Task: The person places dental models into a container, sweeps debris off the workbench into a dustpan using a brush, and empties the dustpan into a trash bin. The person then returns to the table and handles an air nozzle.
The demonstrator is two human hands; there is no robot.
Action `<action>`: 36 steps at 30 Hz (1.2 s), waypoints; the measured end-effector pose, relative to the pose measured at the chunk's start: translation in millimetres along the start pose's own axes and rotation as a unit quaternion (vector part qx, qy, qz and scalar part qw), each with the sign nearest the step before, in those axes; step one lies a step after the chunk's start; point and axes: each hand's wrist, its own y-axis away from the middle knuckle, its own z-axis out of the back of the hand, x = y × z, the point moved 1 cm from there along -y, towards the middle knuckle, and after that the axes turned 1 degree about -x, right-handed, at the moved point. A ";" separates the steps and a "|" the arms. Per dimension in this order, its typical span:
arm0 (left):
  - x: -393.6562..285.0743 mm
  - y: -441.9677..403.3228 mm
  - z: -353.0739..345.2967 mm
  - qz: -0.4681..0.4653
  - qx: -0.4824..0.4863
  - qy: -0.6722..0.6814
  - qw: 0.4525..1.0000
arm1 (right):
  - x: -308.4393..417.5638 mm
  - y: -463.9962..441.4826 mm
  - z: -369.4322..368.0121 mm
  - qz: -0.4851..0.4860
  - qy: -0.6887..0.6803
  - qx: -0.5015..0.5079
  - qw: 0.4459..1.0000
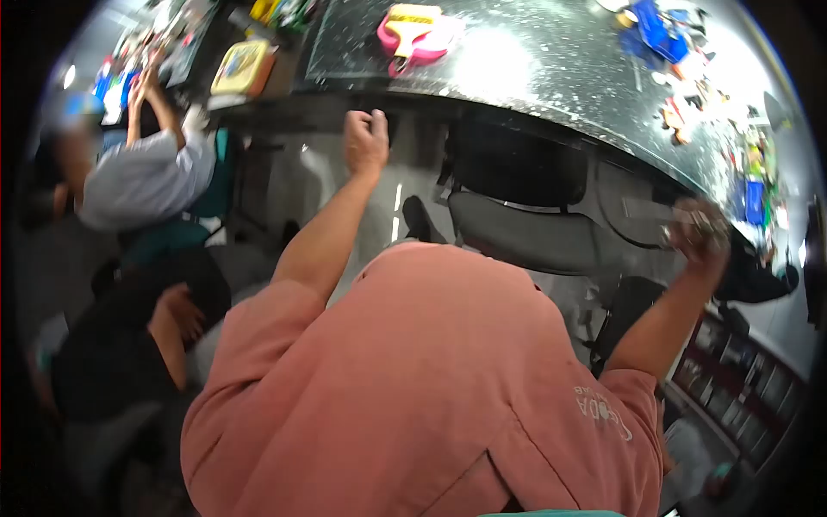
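My left hand (pixel 368 145) hangs in front of the table's near edge, with the fingers loosely curled and a gap beside the thumb. Nothing shows in it. On the right, my right hand (pixel 699 231) is blurred by motion, out past the table's corner. Its fingers are closed around a shiny, metallic-looking thing (pixel 708 224) whose kind I cannot make out. A yellow brush-like tool (pixel 411 21) lies on a pink dish (pixel 435 41) on the dark speckled table (pixel 543 60), beyond my left hand.
A black chair (pixel 517 228) stands against the table before me. At the left, a yellow-lidded box (pixel 244 67) sits on a surface. One person in a light shirt (pixel 142 177) works there; another in dark clothing (pixel 129 345) sits closer. Blue items (pixel 659 30) and clutter cover the table's right side.
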 end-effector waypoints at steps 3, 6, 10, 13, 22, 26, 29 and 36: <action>42.1 65.6 2.2 -0.081 0.125 -0.141 0.979 | 51.8 -20.7 -69.8 0.082 0.098 0.526 0.841; 41.9 110.4 -6.6 -0.114 0.334 -0.337 0.873 | 36.7 -3.4 -120.0 0.100 0.023 0.575 0.812; 19.4 152.9 -23.5 -0.123 0.444 -0.429 0.777 | 14.4 38.0 -105.3 -0.031 0.151 0.383 0.911; 5.0 188.2 -35.5 -0.164 0.420 -0.420 0.788 | -12.0 45.5 -82.0 -0.020 0.166 0.364 0.916; 1.2 228.3 -33.5 -0.122 0.446 -0.468 0.753 | -60.8 65.9 -28.6 -0.150 0.324 0.254 0.899; 6.8 267.4 -43.3 -0.083 0.530 -0.315 0.783 | -51.2 86.3 41.4 -0.134 0.083 0.391 0.907; 14.0 300.8 -27.3 0.044 0.536 -0.202 0.819 | -40.7 116.8 87.9 -0.081 -0.027 0.345 0.935; -52.8 337.6 10.6 0.301 0.693 -0.120 0.644 | 15.9 131.3 116.1 -0.143 0.304 0.163 0.928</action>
